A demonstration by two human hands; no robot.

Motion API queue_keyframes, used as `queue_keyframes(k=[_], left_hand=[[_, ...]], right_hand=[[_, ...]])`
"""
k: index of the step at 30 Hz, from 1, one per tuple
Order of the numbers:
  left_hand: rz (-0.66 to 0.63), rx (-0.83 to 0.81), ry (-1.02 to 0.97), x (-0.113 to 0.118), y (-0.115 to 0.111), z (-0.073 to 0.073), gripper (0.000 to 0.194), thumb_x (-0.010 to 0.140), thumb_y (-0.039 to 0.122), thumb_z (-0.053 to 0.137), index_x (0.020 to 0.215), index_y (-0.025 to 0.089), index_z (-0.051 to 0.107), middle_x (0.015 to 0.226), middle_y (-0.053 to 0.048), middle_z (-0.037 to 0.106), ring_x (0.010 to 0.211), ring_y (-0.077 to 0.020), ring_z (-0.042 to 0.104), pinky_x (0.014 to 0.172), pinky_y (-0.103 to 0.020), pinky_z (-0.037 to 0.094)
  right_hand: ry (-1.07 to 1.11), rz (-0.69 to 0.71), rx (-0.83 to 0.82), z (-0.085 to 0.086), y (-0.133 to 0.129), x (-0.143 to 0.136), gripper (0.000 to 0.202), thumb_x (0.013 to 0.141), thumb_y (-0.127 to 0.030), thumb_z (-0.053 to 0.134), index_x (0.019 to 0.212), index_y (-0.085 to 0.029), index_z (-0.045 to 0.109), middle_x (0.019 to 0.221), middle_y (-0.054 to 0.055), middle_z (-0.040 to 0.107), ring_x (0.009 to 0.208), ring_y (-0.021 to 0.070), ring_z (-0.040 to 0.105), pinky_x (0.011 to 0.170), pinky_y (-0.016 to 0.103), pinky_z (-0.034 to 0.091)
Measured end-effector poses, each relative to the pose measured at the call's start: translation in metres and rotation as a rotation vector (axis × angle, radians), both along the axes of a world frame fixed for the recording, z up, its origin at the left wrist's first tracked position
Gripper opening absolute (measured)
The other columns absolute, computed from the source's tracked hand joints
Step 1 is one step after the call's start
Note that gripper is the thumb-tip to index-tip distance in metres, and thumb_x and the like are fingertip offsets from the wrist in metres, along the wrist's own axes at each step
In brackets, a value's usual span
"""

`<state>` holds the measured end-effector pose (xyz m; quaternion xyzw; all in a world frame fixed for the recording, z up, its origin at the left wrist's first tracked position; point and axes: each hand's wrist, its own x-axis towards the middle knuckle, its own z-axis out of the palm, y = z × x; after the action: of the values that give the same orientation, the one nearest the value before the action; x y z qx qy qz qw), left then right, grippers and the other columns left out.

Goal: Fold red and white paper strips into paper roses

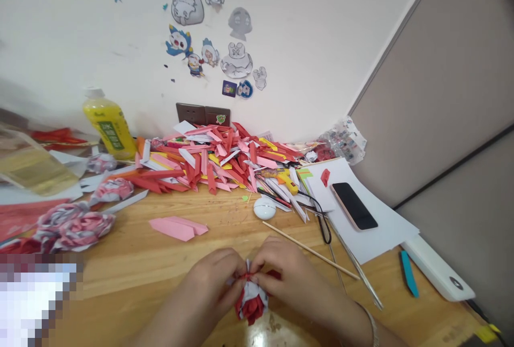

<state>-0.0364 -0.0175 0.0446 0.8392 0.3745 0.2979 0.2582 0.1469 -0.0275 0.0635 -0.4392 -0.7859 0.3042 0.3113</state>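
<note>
A red and white folded-paper flower (252, 305) hangs just above the wooden table (140, 283), at the bottom middle of the head view. My left hand (219, 277) pinches its narrow upper end from the left, thumb and fingers closed. From the right, my right hand (277, 269) pinches the same end, its fingertips close to those of my left hand. The finer folds between the fingertips are partly hidden. Beyond my hands lie pink folded paper strips (179, 228) and a white rounded object (264, 209).
Behind is a heap of folded paper strips (201, 159), with a yellow bottle (110, 125) to its left. Paper flowers (86, 229) sit at left. At right are a wooden stick (311, 250), a yellow glue gun (287, 181), white sheets (361, 248) and a phone (354, 206).
</note>
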Motion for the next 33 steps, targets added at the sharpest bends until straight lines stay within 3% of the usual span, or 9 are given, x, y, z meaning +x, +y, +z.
queue_keyframes(k=[4, 6, 10, 13, 16, 22, 28, 33], left_hand=[[0.025, 0.024, 0.014, 0.005, -0.007, -0.002, 0.016, 0.072, 0.008, 0.045, 0.063, 0.021, 0.05, 0.061, 0.002, 0.057, 0.057, -0.0136, 0.055, 0.053, -0.021, 0.041], [0.031, -0.049, -0.012, 0.005, -0.006, 0.0, 0.015, 0.072, 0.01, 0.047, 0.062, 0.021, 0.051, 0.062, 0.002, 0.058, 0.058, -0.0141, 0.055, 0.054, -0.022, 0.041], [-0.043, -0.457, -0.228, -0.001, 0.006, 0.005, 0.01, 0.079, 0.029, 0.056, 0.074, 0.02, 0.058, 0.069, 0.001, 0.062, 0.065, -0.0159, 0.059, 0.061, -0.025, 0.046], [-0.089, -0.835, -0.389, -0.005, 0.017, 0.002, 0.029, 0.077, 0.047, 0.063, 0.082, 0.019, 0.059, 0.068, 0.003, 0.061, 0.064, -0.0147, 0.057, 0.062, -0.026, 0.046], [-0.148, -1.032, -0.434, -0.006, 0.022, -0.009, 0.046, 0.063, 0.056, 0.075, 0.074, 0.018, 0.052, 0.065, 0.005, 0.056, 0.059, -0.011, 0.051, 0.057, -0.023, 0.041], [-0.195, -1.011, -0.423, -0.005, 0.02, -0.018, 0.052, 0.066, 0.063, 0.071, 0.072, 0.018, 0.045, 0.061, 0.008, 0.048, 0.055, -0.008, 0.041, 0.053, -0.02, 0.03], [-0.222, -0.953, -0.399, -0.005, 0.022, -0.021, 0.053, 0.068, 0.067, 0.067, 0.07, 0.019, 0.043, 0.058, 0.01, 0.043, 0.052, -0.0072, 0.033, 0.049, -0.02, 0.023], [-0.216, -0.938, -0.382, -0.004, 0.023, -0.023, 0.055, 0.065, 0.069, 0.067, 0.072, 0.019, 0.045, 0.062, 0.006, 0.052, 0.056, -0.0095, 0.043, 0.051, -0.02, 0.028]], right_hand=[[-0.034, -0.006, 0.047, 0.002, -0.001, -0.002, 0.023, 0.073, 0.003, 0.061, 0.064, -0.018, 0.06, 0.065, -0.004, 0.055, 0.064, 0.0113, 0.051, 0.062, 0.021, 0.038], [-0.022, 0.001, 0.041, 0.002, -0.001, -0.001, 0.023, 0.074, 0.001, 0.061, 0.063, -0.019, 0.06, 0.064, -0.004, 0.055, 0.063, 0.0114, 0.05, 0.062, 0.021, 0.038], [0.078, -0.01, -0.041, -0.003, 0.003, 0.003, 0.015, 0.076, -0.008, 0.067, 0.067, -0.019, 0.065, 0.066, -0.003, 0.059, 0.066, 0.0123, 0.056, 0.063, 0.022, 0.04], [0.159, -0.039, -0.132, -0.01, 0.004, 0.004, 0.01, 0.074, -0.011, 0.07, 0.07, -0.019, 0.068, 0.07, -0.002, 0.064, 0.068, 0.0128, 0.059, 0.064, 0.022, 0.042], [0.163, -0.022, -0.133, -0.016, 0.004, 0.003, 0.011, 0.072, -0.008, 0.073, 0.07, -0.019, 0.07, 0.068, -0.002, 0.064, 0.067, 0.0125, 0.059, 0.063, 0.022, 0.042], [0.137, 0.141, -0.025, -0.02, 0.007, 0.002, 0.012, 0.083, -0.016, 0.067, 0.072, -0.02, 0.069, 0.069, -0.001, 0.066, 0.07, 0.0134, 0.059, 0.069, 0.024, 0.044], [0.083, 0.354, 0.081, -0.01, 0.009, 0.007, 0.022, 0.093, -0.022, 0.052, 0.076, -0.02, 0.066, 0.076, 0.003, 0.07, 0.075, 0.0147, 0.061, 0.079, 0.029, 0.045], [0.064, 0.262, -0.071, -0.008, 0.005, 0.01, 0.015, 0.09, -0.024, 0.056, 0.096, -0.02, 0.069, 0.089, 0.004, 0.069, 0.084, 0.0163, 0.062, 0.08, 0.029, 0.045]])
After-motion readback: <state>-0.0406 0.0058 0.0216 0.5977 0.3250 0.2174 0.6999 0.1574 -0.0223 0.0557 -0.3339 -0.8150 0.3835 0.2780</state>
